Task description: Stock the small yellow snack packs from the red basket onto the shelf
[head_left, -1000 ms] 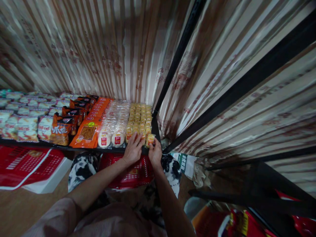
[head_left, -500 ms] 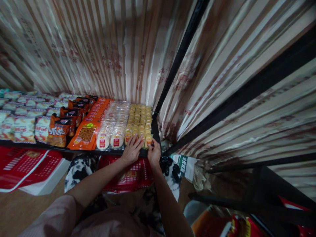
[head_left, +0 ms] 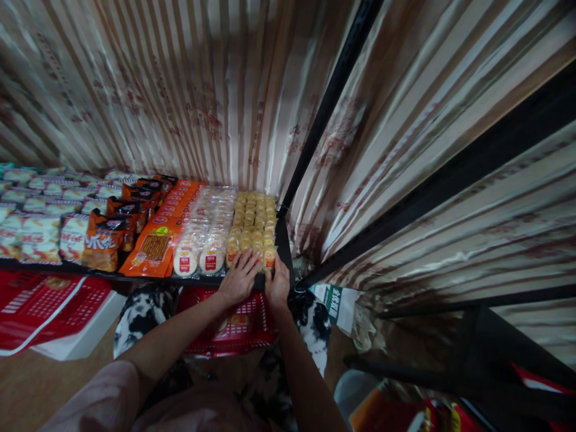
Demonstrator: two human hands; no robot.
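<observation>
Small yellow snack packets (head_left: 254,225) stand in tight rows at the right end of a black shelf (head_left: 282,240). My left hand (head_left: 240,279) lies over the front of these rows, its fingers stretched out against the nearest packets. At the front right corner, my right hand (head_left: 278,283) has its thumb in front and its fingers along the side of the end packet, gripping it. Clear-wrapped round white crackers (head_left: 211,255) with red labels stand in rows just left of my left hand.
Orange flat snack packs (head_left: 148,249), brown-orange bags (head_left: 102,243) and white bags (head_left: 40,237) line the shelf leftward. Below are red baskets (head_left: 229,342). A black post (head_left: 321,108) rises at the shelf's back right corner, before a striped curtain (head_left: 180,90).
My right hand's fingers have straightened and slid along the outer side of the end packet. My left hand stays nearly in place. The view has shifted slightly.
</observation>
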